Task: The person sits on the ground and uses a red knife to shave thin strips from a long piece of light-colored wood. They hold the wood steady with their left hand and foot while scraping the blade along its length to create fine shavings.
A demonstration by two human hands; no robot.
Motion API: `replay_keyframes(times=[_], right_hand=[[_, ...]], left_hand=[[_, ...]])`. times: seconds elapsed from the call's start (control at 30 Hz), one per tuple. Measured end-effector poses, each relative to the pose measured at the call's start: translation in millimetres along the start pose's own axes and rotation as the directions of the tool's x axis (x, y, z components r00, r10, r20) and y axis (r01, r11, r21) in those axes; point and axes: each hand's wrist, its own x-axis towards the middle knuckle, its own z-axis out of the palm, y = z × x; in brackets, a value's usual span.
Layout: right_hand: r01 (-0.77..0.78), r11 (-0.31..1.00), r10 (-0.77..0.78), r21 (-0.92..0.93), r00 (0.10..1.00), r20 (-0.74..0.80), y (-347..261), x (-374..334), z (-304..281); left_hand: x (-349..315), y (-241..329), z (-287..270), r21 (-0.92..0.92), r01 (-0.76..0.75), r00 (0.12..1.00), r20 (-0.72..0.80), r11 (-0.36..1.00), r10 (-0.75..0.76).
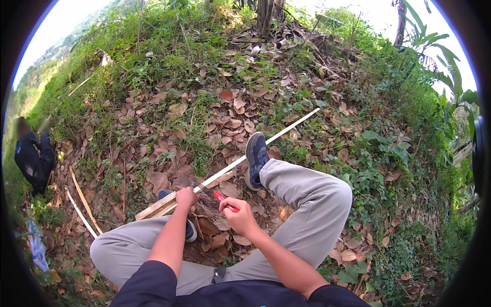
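Note:
A long, pale, thin strip (286,131), wood or split bamboo, slants from my left hand up to the far right across the leaf litter. My left hand (186,197) is closed around its near end, just above a wooden board (151,211). My right hand (236,212) grips the red handle of a knife (219,196). Its thin, dark blade is blurred and points toward the strip beside my left hand. My right shoe (255,159) stands against the strip farther along. My left shoe (190,231) is partly hidden by my left forearm.
Two more pale strips (81,211) lie on the ground at the left. Another person in dark clothes (35,156) sits at the far left, near a blue plastic bag (38,249). Dry leaves (232,124) and green plants cover the slope, with a tree trunk (265,18) at the top.

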Motion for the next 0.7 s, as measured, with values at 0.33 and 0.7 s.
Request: replay_keyframes(times=[0.33,0.7], right_hand=[[0.0,0.998,0.002,-0.056,1.0,0.027,4,15,23],[0.075,0.985,-0.058,-0.154,0.992,0.113,4,11,45]], left_hand=[[7,2,-1,-0.036,0.043,0.999,-0.007,0.998,-0.043],[10,4,-2,-0.036,0.084,0.996,-0.011,0.996,-0.084]])
